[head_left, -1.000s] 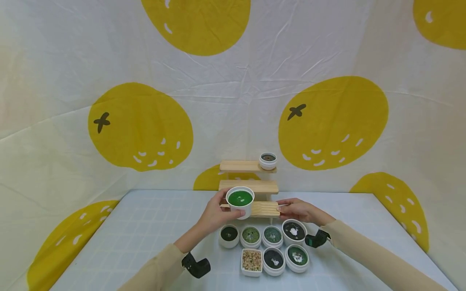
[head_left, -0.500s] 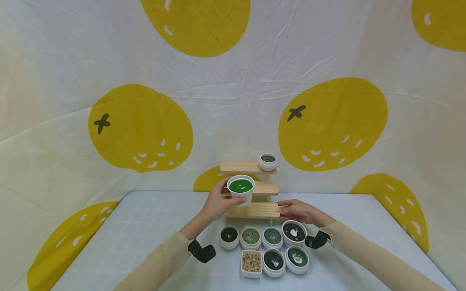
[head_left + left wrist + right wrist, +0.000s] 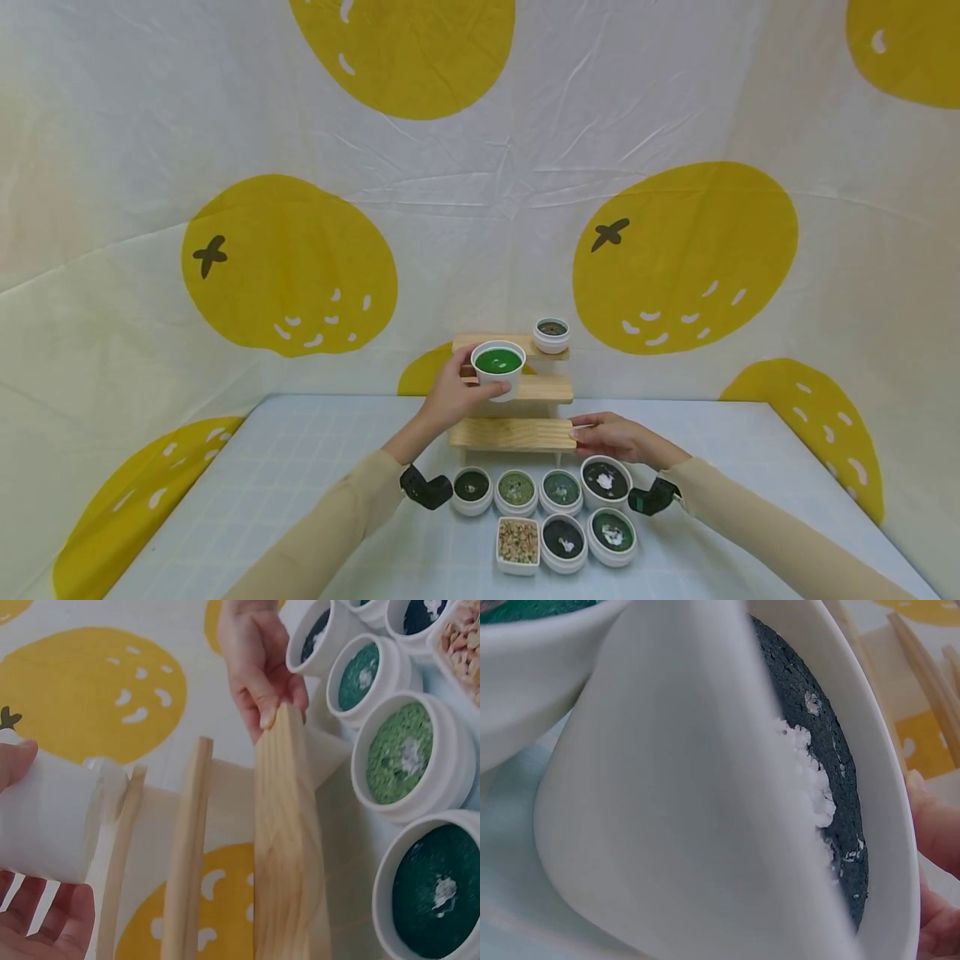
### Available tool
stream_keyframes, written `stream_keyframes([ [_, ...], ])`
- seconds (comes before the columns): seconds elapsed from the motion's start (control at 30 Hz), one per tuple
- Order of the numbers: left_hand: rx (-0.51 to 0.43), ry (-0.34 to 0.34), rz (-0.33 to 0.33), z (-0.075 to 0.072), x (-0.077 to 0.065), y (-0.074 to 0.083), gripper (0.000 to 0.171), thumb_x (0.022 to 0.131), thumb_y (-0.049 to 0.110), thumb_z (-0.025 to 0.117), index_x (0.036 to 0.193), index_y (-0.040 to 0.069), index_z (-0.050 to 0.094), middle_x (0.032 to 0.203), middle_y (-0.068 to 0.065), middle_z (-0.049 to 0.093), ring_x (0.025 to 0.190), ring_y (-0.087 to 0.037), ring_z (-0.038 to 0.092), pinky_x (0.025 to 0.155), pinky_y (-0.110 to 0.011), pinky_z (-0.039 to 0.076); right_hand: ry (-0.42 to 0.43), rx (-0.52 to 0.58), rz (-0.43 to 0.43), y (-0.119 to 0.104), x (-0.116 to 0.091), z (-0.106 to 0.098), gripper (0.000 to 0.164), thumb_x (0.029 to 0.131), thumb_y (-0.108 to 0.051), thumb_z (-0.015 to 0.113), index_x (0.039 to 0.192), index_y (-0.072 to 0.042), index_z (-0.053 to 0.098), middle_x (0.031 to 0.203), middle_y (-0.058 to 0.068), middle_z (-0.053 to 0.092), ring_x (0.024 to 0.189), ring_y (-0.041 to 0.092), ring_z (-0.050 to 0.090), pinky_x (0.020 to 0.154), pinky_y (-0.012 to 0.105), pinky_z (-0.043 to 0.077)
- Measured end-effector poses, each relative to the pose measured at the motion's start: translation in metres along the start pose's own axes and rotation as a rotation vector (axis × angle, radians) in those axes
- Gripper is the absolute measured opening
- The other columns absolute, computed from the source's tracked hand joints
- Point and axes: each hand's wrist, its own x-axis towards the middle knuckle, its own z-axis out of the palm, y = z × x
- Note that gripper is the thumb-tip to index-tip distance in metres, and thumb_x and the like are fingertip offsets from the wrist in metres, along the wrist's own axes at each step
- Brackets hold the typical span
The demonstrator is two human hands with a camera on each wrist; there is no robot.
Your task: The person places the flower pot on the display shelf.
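My left hand grips a white tapered cup with a bright green filling, thumb in front and fingers round its far side. The cup is upright and overlaps the upper boards of a three-tier wooden stand in the head view. In the left wrist view the cup shows beside the stand's boards. My right hand pinches the right end of the lowest board between thumb and fingers. A small white jar with a brownish top sits at the right end of the top board.
In front of the stand are several white pots with dark and green fillings, such as a large dark one below my right hand. A square white dish of beige bits stands among them. A fruit-patterned cloth hangs behind.
My left hand has raised the cup from in front of the lowest board to the height of the upper boards. My right hand stays at the lowest board's end.
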Motion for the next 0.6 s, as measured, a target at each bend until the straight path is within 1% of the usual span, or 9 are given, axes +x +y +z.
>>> stream_keyframes([
  [0.17, 0.025, -0.007, 0.012, -0.001, 0.009, 0.000, 0.069, 0.076, 0.021, 0.081, 0.135, 0.008, 0.047, 0.122, -0.011, 0.059, 0.098, -0.024, 0.060, 0.085, -0.036, 0.056, 0.006, 0.000, 0.004, 0.000, -0.001, 0.001, 0.058, 0.096, -0.011, 0.057, 0.144, 0.008, 0.030, 0.106, 0.009, 0.066, 0.083, 0.011, 0.065, 0.078, 0.023, 0.057],
  [0.23, 0.035, -0.006, 0.014, -0.001, 0.011, -0.001, 0.069, 0.076, 0.022, 0.081, 0.135, 0.008, 0.048, 0.122, -0.010, 0.059, 0.099, -0.025, 0.060, 0.085, -0.036, 0.056, 0.003, -0.001, 0.004, 0.000, -0.001, 0.000, 0.059, 0.096, -0.011, 0.057, 0.144, 0.008, 0.030, 0.107, 0.010, 0.066, 0.083, 0.011, 0.065, 0.078, 0.023, 0.057],
  [0.5, 0.050, 0.013, 0.034, 0.002, 0.021, 0.000, 0.069, 0.077, 0.025, 0.080, 0.136, 0.012, 0.047, 0.123, -0.007, 0.058, 0.100, -0.023, 0.058, 0.082, -0.031, 0.055, -0.036, 0.002, -0.027, 0.002, -0.001, -0.002, 0.057, 0.097, -0.009, 0.054, 0.144, 0.011, 0.028, 0.106, 0.009, 0.066, 0.085, 0.010, 0.065, 0.078, 0.023, 0.057],
  [0.6, 0.056, 0.022, 0.043, 0.005, 0.025, 0.001, 0.069, 0.077, 0.026, 0.081, 0.136, 0.012, 0.048, 0.122, -0.006, 0.058, 0.099, -0.022, 0.057, 0.080, -0.029, 0.055, -0.033, -0.003, -0.024, 0.001, -0.001, -0.002, 0.057, 0.096, -0.009, 0.055, 0.144, 0.010, 0.029, 0.105, 0.009, 0.066, 0.084, 0.010, 0.065, 0.077, 0.022, 0.057],
])
